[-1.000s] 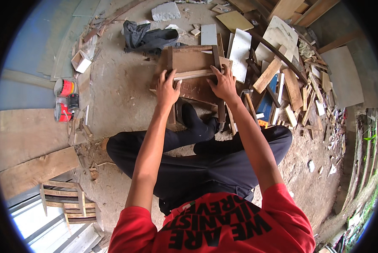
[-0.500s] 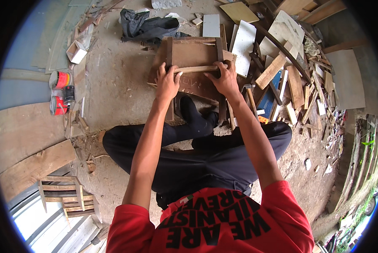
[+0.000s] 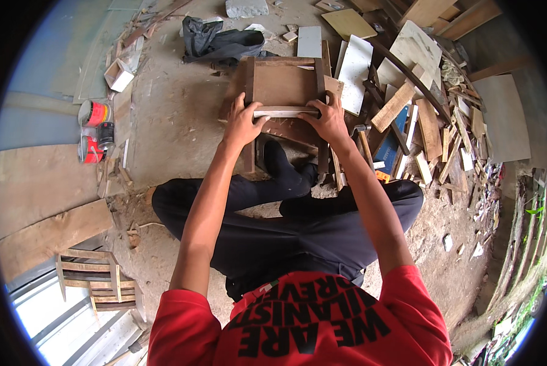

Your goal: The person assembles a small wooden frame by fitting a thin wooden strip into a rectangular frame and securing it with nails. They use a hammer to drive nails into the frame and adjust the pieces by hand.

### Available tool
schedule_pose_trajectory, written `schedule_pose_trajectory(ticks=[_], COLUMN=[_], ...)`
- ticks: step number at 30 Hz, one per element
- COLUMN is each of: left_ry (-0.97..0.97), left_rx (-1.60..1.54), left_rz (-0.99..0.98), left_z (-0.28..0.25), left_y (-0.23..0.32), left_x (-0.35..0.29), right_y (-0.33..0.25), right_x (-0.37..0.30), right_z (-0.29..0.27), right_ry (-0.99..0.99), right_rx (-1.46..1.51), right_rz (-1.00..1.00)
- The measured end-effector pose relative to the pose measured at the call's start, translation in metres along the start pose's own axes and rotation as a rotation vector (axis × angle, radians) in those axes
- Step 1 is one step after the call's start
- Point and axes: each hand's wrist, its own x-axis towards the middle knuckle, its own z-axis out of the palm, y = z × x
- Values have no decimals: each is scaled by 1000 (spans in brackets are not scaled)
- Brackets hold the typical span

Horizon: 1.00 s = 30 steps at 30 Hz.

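Slat (image 3: 285,112) lies between left hand (image 3: 243,125) and right hand (image 3: 330,124), fingers (image 3: 239,102) clamped on its ends; presumably light, stiff, best gripped there.

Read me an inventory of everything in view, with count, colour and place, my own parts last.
wooden frame: one, brown, centre
slat: one, pale, across the frame
sheet: one, black, beyond the frame
cans: three, two red, one black, left
box: one, white and brown, upper left
boards: two, brown, left
slatted pieces: count unclear, brown, lower left
block: one, pale grey, top
hammer: one, brown-handled, right of frame
wood scraps: many, brown and pale, right
panels: several, white, yellowish and blue, upper right
shirt: one, red, bottom
trousers: one pair, black, lower centre
left hand: one, bare, slat's left end
right hand: one, bare, slat's right end
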Motion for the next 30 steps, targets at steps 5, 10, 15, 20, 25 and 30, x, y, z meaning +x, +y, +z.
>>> schedule_pose_trajectory(ticks=[5,10,15,20,25,30], left_ry=[25,12,80,145,139,111], left_rx=[27,-34,-141,-222,-232,-165], left_rz=[11,-13,-19,1,-27,-72], left_z=[-11,-16,-8,-9,-8,-8], left_y=[8,12,7,10,12,19], left_x=[-2,-7,-26,-26,-26,-27], right_y=[-21,-13,-18,-15,-14,-14], right_x=[0,1,-1,-3,-3,-3], right_z=[-17,-14,-17,-14,-12,-13], right_ry=[-20,-136,-141,-134,-135,-148], right_rx=[-335,-321,-299,-312,-310,-350], right_rz=[-214,-236,-235,-226,-221,-232])
